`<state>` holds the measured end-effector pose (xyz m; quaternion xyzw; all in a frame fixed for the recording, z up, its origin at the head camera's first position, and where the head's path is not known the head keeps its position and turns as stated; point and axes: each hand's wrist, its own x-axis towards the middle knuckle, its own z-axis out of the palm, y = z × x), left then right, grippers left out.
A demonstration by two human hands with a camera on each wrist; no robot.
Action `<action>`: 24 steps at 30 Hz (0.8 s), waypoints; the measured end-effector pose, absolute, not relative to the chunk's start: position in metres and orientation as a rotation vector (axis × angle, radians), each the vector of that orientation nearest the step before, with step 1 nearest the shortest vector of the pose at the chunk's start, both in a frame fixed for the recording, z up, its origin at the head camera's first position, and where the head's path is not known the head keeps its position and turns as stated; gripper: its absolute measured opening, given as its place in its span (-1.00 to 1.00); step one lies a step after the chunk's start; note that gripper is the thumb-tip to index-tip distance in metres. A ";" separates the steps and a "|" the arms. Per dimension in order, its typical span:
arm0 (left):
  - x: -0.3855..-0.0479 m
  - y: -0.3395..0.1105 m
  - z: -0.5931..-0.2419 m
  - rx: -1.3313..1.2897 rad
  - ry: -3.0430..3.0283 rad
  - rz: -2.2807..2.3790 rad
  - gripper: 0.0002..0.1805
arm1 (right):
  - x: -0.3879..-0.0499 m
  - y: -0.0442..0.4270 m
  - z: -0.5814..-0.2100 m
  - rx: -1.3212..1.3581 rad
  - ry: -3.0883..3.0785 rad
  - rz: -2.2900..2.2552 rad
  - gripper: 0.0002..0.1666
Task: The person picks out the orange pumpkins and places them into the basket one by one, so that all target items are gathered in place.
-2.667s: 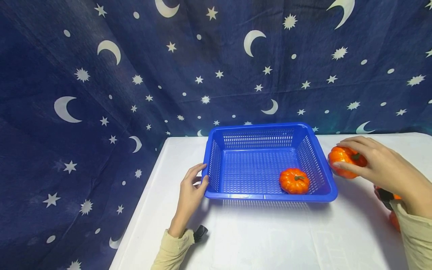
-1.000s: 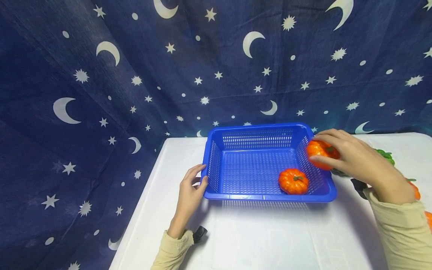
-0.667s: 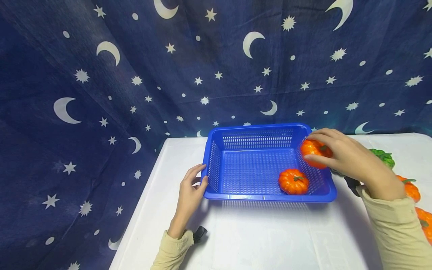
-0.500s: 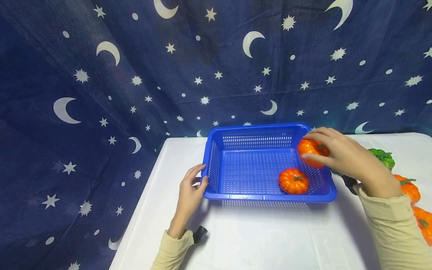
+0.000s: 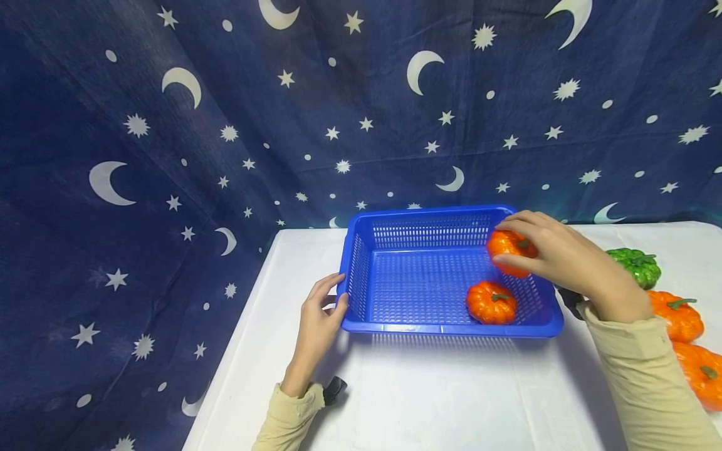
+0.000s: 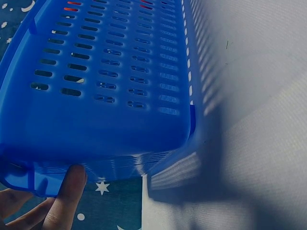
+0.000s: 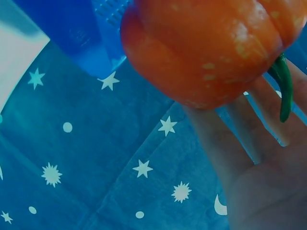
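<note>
Head view, right hand: the right hand pinches an orange pumpkin, thumb on the near side, fingers curved over the far side.
Head view, held pumpkin: between the right thumb and fingers, at the right end of the perforated blue basket; whether it touches the wall cannot be told.
Head view, left hand: the left hand holds the basket's left end, thumb and fingers parted and curved at the rim.
Head view, second pumpkin: a smaller orange pumpkin lies in the basket's near right corner, apart from all the fingers.
Head view, bench right: a green pumpkin and two orange pumpkins on the white bench, partly behind the right sleeve.
Left wrist view, basket: one left digit crosses the rim; the others are partly cut off.
Right wrist view, held pumpkin: the fingers lie spaced apart against it, green stem towards the palm.
</note>
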<state>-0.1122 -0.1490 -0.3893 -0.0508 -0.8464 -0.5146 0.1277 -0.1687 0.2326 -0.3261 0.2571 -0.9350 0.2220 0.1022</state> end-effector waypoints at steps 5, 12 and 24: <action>-0.111 -0.149 -0.387 -0.156 -2.458 -1.500 -0.61 | -0.171 0.229 -0.326 0.755 -2.794 0.659 -0.44; -0.113 -0.150 -0.392 -0.139 -2.474 -1.500 -0.60 | -0.176 0.226 -0.328 0.784 -2.799 0.655 -0.43; -0.127 -0.163 -0.425 -0.159 -2.449 -1.517 -0.59 | -0.183 0.219 -0.329 0.813 -2.836 0.645 -0.43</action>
